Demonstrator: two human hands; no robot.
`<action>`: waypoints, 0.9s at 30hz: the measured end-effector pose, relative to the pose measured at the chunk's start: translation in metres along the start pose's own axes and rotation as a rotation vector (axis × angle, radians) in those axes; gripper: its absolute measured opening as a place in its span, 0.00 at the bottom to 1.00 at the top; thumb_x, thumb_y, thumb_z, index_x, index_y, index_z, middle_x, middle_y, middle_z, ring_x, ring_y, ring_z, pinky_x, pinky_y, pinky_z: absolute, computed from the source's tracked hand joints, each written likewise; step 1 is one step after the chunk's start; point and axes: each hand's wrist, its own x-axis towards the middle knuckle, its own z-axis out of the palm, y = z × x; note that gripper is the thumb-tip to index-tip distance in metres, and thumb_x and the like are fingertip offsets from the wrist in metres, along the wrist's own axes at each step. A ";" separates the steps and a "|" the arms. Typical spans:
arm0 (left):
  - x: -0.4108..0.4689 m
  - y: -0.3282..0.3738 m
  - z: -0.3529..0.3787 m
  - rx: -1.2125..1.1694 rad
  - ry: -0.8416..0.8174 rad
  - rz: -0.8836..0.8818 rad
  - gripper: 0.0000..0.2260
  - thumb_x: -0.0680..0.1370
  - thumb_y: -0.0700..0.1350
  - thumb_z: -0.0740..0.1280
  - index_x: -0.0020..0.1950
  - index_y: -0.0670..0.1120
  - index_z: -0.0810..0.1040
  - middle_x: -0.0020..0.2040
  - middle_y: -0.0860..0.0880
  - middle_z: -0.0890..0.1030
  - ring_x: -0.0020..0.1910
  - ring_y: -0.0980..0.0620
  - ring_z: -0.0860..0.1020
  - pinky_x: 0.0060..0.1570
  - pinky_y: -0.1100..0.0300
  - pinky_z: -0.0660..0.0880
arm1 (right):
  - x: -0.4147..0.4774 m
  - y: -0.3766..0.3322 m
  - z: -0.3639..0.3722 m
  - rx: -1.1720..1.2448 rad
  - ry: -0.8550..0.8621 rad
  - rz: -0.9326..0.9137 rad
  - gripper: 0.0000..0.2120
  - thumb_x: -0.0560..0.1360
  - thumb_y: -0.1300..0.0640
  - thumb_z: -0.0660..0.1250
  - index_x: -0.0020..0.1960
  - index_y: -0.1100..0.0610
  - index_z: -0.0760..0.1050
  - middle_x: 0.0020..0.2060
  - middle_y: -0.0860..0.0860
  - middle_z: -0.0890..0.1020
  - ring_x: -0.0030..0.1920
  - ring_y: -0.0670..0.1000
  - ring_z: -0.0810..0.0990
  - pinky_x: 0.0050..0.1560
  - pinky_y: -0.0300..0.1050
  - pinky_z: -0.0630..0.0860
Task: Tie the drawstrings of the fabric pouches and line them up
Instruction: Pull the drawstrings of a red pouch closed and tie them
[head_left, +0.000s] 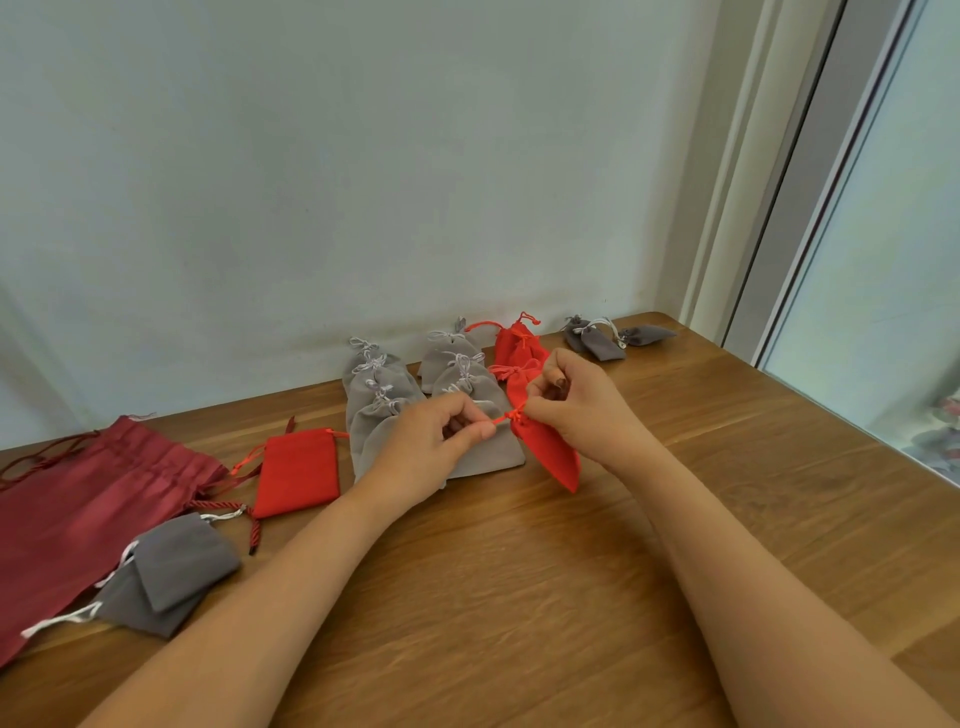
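Wooden table (519, 597) standing against a pale wall (363, 156), with a window (883, 260) running past its right edge. Both hands are working over the middle of the table, toward its back edge. The left hand (436, 441) is pinching one end of the red drawstring (500, 419) between thumb and forefinger. The right hand (571, 405), fingers curled, is pinching the cord at the other side of the knot. The small red pouch (550, 460) is slanting down below the right hand, its neck gathered; whether its lower tip is touching the table cannot be told.

Progress, as judged: well past halfway.
- **Tied and lined up:** light grey pouches (387, 415) are lying in two overlapping columns running out from the back edge, with a shorter column of tied red pouches (519, 345) just beside them.
- **Apart from the columns:** two cinched dark grey pouches (597, 340) are lying near the back right corner.
- **Awaiting tying, near the left edge:** a flat red pouch (298, 473), two flat dark grey pouches (171, 566) with white cords, and a large maroon bag (78, 509)
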 end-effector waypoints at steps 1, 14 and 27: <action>0.000 0.000 0.000 -0.021 -0.011 -0.009 0.06 0.76 0.40 0.70 0.41 0.50 0.79 0.39 0.54 0.80 0.38 0.64 0.75 0.41 0.72 0.70 | -0.001 -0.001 -0.002 -0.047 0.006 -0.020 0.19 0.68 0.74 0.64 0.37 0.55 0.59 0.34 0.53 0.74 0.36 0.49 0.68 0.37 0.43 0.69; 0.002 -0.001 -0.003 -0.662 0.011 -0.255 0.05 0.79 0.38 0.63 0.47 0.41 0.79 0.40 0.47 0.84 0.40 0.53 0.83 0.41 0.65 0.78 | -0.004 0.006 0.007 -0.041 0.036 -0.047 0.12 0.72 0.67 0.67 0.39 0.53 0.67 0.37 0.51 0.76 0.36 0.49 0.73 0.41 0.47 0.72; 0.008 0.004 -0.001 -0.902 0.155 -0.323 0.04 0.73 0.37 0.67 0.44 0.36 0.78 0.39 0.44 0.85 0.37 0.52 0.83 0.39 0.64 0.80 | -0.010 0.000 0.024 -0.532 0.109 -0.159 0.24 0.71 0.52 0.74 0.65 0.53 0.75 0.58 0.49 0.75 0.59 0.47 0.73 0.59 0.40 0.69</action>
